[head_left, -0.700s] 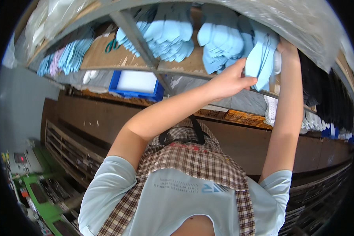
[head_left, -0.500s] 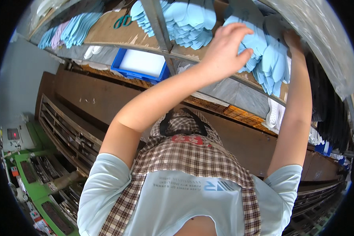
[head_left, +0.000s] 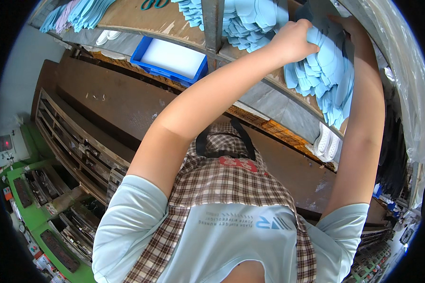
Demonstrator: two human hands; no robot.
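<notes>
Light-blue insole-shaped pieces (head_left: pixel 323 70) lie in a fanned, overlapping pile at the right end of the shelf. My left hand (head_left: pixel 295 43) is closed on the pile's left side, its thumb lying over the top pieces. From the right, my right hand (head_left: pixel 348 24) reaches round the pile's far side; one finger stretches over it and the others are mostly hidden. Another stack of blue insoles (head_left: pixel 252 23) sits left of my left hand, beside a metal post (head_left: pixel 213 28).
Green-handled scissors (head_left: pixel 154 4) lie on the wooden shelf (head_left: pixel 141 18), with more blue and lilac pieces (head_left: pixel 82 13) farther left. Below stand a blue bin (head_left: pixel 170 63) with white contents and white shoe parts (head_left: pixel 327 141). Plastic sheeting (head_left: pixel 401 61) hangs at right; a green machine (head_left: pixel 47 226) stands lower left.
My left hand has come down from above the pile and closed at its side, its fingers no longer spread. The pile is fanned differently. The whole view has shifted a little.
</notes>
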